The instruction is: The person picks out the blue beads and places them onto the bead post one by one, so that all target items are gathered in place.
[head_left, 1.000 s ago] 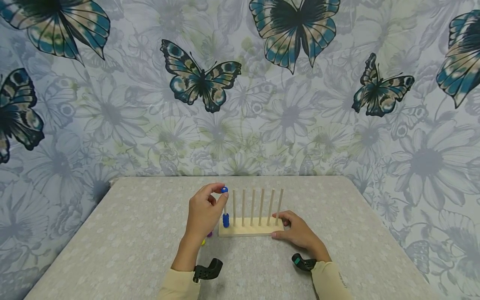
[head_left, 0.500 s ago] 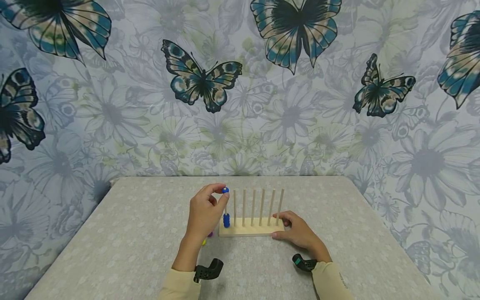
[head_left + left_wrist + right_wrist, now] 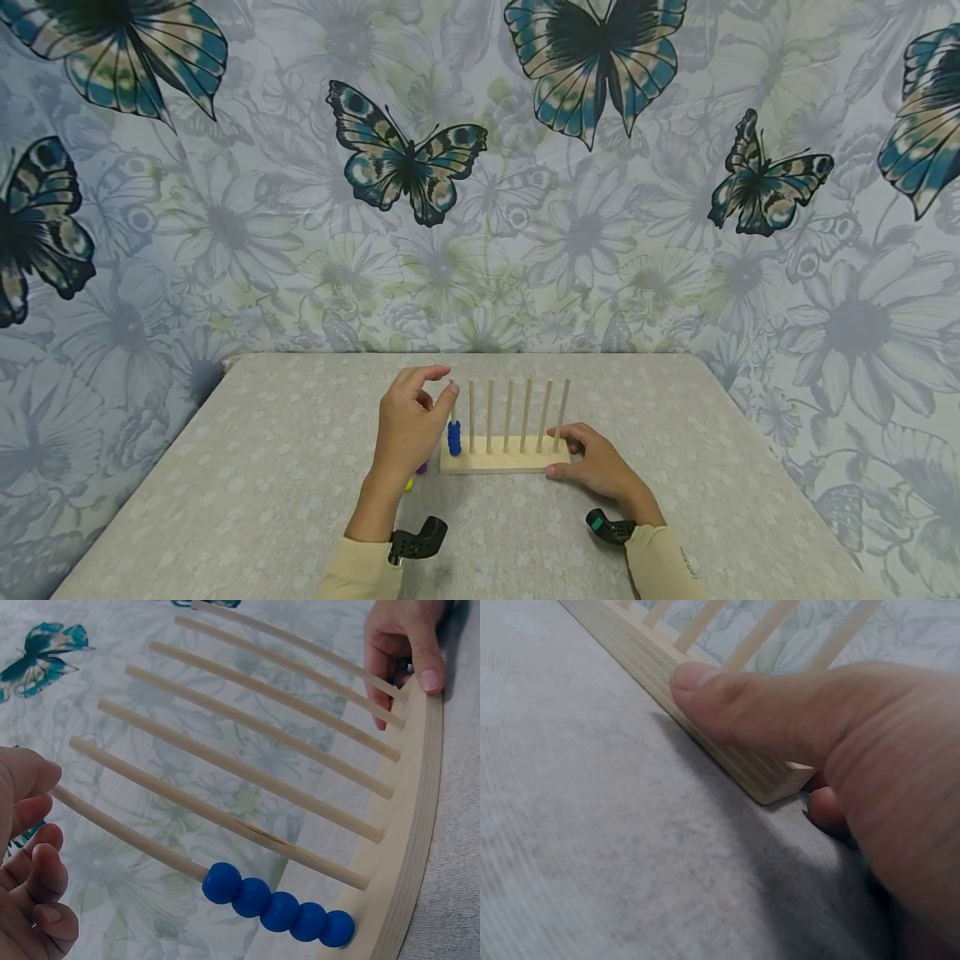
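A wooden peg stand (image 3: 504, 463) with a row of upright pegs stands on the table. Several blue beads (image 3: 279, 910) sit stacked at the bottom of its leftmost peg. My left hand (image 3: 407, 421) is at the top of that peg, thumb and forefinger spread apart with nothing between them; in the left wrist view a fingertip (image 3: 49, 774) lies right at the peg's tip. My right hand (image 3: 596, 462) grips the right end of the base, its thumb (image 3: 727, 701) on the front edge and the other fingers behind.
A purple bead (image 3: 422, 468) and a yellow bead (image 3: 408, 484) lie on the table left of the stand, partly hidden by my left wrist. A patterned cloth covers the table (image 3: 285, 467). Behind it rises a wall (image 3: 585, 275) with butterflies and flowers.
The blue bead that my left fingers held at the peg's top has been let go and slid down onto the stack. My right hand keeps its grip on the base.
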### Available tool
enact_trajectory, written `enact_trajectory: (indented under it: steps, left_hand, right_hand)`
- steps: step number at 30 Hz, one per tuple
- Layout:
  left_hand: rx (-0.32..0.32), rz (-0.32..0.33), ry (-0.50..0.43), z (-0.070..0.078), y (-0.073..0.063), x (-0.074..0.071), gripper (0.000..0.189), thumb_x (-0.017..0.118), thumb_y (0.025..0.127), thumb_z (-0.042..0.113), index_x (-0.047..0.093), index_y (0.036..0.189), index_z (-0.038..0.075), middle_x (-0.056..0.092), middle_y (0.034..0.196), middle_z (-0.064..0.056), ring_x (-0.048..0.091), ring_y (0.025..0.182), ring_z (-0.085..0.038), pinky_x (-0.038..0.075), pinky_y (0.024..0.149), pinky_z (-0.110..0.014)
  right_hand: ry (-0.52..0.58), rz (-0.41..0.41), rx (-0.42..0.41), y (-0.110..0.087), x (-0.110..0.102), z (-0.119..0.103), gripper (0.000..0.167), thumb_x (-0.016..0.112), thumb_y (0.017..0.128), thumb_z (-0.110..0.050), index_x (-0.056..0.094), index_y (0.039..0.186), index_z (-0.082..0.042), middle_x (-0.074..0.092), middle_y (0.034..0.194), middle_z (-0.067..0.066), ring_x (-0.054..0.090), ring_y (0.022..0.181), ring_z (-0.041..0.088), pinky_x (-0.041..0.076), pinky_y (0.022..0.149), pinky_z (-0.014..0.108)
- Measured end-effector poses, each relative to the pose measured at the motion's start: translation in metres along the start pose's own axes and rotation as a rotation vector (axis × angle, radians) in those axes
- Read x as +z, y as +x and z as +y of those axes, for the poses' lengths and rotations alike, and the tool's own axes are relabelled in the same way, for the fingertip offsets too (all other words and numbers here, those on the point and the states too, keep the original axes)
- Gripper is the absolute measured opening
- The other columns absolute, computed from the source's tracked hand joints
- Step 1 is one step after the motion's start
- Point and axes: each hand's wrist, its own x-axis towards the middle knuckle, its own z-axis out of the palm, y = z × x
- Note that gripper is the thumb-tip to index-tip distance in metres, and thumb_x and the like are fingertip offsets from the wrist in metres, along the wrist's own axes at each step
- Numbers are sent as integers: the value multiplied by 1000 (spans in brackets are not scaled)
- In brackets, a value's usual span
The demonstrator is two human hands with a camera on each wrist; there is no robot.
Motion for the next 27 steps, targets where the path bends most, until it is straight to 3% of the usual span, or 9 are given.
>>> enact_trajectory:
  steps: [8, 15, 21, 27]
  left_hand:
    - [43, 14, -27, -3, -1, -2, 21, 72, 93, 28, 72, 113, 23, 67, 108, 4, 52, 63, -10, 44, 52, -25]
    - [102, 89, -73, -7, 2, -11, 17, 71, 94, 23, 74, 111, 20, 70, 107, 2, 51, 60, -10, 44, 49, -24]
    - [73, 109, -78, -10, 7, -23, 19, 69, 96, 26, 73, 113, 20, 70, 108, 1, 53, 64, -12, 46, 53, -25]
    - [2, 140, -34, -21, 10, -37, 19, 69, 96, 27, 73, 114, 22, 69, 106, 6, 54, 64, -12, 45, 50, -26]
  right_hand:
    - [10, 1, 3, -1, 1, 3, 63, 90, 73, -39, 64, 129, -26, 62, 118, -4, 51, 98, 15, 42, 87, 29]
    - [-3, 8, -2, -2, 0, 3, 63, 90, 72, -43, 65, 128, -30, 62, 116, -6, 50, 98, 16, 42, 88, 32]
    - [6, 15, 0, -1, -3, 3, 62, 90, 72, -41, 65, 128, -30, 62, 117, -6, 51, 97, 16, 42, 89, 32]
    - [-3, 1, -18, 1, 0, 2, 63, 88, 74, -43, 64, 130, -28, 62, 119, -4, 51, 99, 16, 42, 90, 34]
